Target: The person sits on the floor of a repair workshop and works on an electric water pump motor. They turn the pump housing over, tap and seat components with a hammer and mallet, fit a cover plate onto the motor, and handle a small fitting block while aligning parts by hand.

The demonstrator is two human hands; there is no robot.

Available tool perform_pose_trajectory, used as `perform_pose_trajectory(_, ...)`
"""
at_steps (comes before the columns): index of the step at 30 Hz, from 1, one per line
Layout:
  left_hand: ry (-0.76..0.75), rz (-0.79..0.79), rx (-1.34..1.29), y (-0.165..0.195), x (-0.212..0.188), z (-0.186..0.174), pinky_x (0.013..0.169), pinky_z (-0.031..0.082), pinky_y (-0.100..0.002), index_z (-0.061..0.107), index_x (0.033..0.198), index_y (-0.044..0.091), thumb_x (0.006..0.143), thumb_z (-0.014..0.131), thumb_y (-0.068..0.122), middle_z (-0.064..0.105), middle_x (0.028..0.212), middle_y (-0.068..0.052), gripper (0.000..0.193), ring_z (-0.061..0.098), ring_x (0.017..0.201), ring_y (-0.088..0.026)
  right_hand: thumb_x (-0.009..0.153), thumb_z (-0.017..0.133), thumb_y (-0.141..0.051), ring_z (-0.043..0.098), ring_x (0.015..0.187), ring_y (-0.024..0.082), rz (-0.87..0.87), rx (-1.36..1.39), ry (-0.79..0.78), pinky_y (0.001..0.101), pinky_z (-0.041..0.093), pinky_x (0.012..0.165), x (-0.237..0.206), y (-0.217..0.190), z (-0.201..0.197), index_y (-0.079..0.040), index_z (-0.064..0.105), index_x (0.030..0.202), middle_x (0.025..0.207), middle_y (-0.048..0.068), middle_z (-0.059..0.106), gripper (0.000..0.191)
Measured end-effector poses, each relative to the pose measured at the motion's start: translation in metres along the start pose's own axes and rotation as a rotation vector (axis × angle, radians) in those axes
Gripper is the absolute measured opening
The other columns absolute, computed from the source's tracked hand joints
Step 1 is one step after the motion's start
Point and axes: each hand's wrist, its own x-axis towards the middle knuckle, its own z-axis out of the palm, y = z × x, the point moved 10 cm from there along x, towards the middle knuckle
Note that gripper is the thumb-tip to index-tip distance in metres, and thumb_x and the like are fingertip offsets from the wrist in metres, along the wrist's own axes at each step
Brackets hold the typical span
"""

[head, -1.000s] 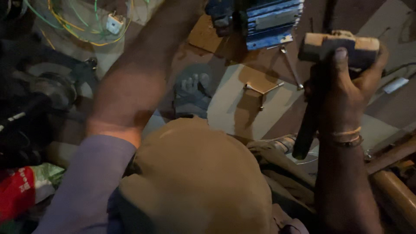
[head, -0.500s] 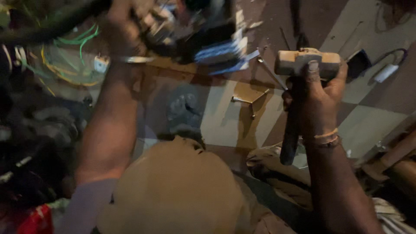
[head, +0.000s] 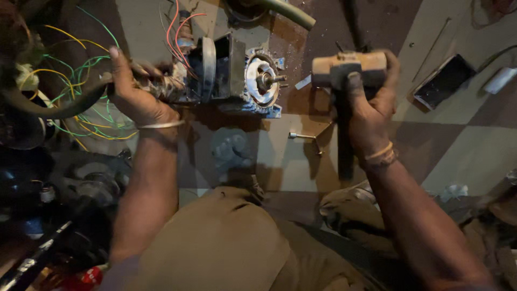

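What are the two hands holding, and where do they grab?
The right hand grips a hammer on its handle, just under the head. The left hand holds a motor by its wired end.

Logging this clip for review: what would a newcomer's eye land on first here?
The right hand grips a hammer by its head, right of centre. Left of it, the left hand holds a dismantled motor trailing coloured wires above the floor. A small bent tool lies on the floor tiles between the arms.
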Motion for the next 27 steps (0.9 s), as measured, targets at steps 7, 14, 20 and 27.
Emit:
perform_pose_trajectory(7, 0.058, 0.149, -0.031, 0.004, 0.002, 0.002, 0.053, 0.053, -0.042, 0.046, 0.071, 0.009, 0.098, 0.069, 0.044, 0.047, 0.062, -0.006, 0.050, 0.052, 0.052, -0.021, 0.123, 0.063, -0.016, 0.067, 0.103, 0.018, -0.207, -0.058, -0.197, 0.0334, 0.065, 0.084, 0.055, -0.008, 0.026, -0.016, 0.029, 0.155, 0.124, 0.011, 0.062, 0.047)
perform_pose_trajectory(14, 0.154, 0.036, 0.115, 0.014, -0.004, 0.029, 0.042, 0.049, -0.040, 0.045, 0.066, 0.011, 0.096, 0.064, 0.052, 0.047, 0.055, -0.007, 0.054, 0.059, 0.049, -0.023, 0.120, 0.065, -0.015, 0.070, 0.105, 0.018, -0.369, -0.326, -0.248, 0.0322, 0.063, 0.088, 0.082, -0.021, 0.054, -0.019, 0.025, 0.161, 0.125, 0.010, 0.065, 0.058)
perform_pose_trajectory(20, 0.137, 0.071, 0.106, 0.024, -0.012, 0.054, 0.048, 0.053, -0.042, 0.045, 0.068, 0.011, 0.098, 0.062, 0.051, 0.046, 0.057, -0.008, 0.053, 0.058, 0.049, -0.029, 0.110, 0.049, -0.014, 0.069, 0.098, 0.018, -0.267, -0.152, -0.095, 0.0329, 0.061, 0.085, 0.096, -0.045, 0.055, -0.005, 0.051, 0.131, 0.113, 0.008, 0.067, 0.022)
perform_pose_trajectory(27, 0.139, 0.091, 0.125, 0.023, -0.016, 0.044, 0.056, 0.055, -0.042, 0.047, 0.073, 0.012, 0.102, 0.061, 0.053, 0.047, 0.062, -0.006, 0.052, 0.058, 0.055, -0.025, 0.115, 0.066, -0.017, 0.062, 0.095, 0.016, -0.115, -0.008, -0.120, 0.0276, 0.055, 0.085, 0.098, -0.014, 0.041, -0.009, 0.053, 0.137, 0.111, 0.008, 0.062, 0.027)
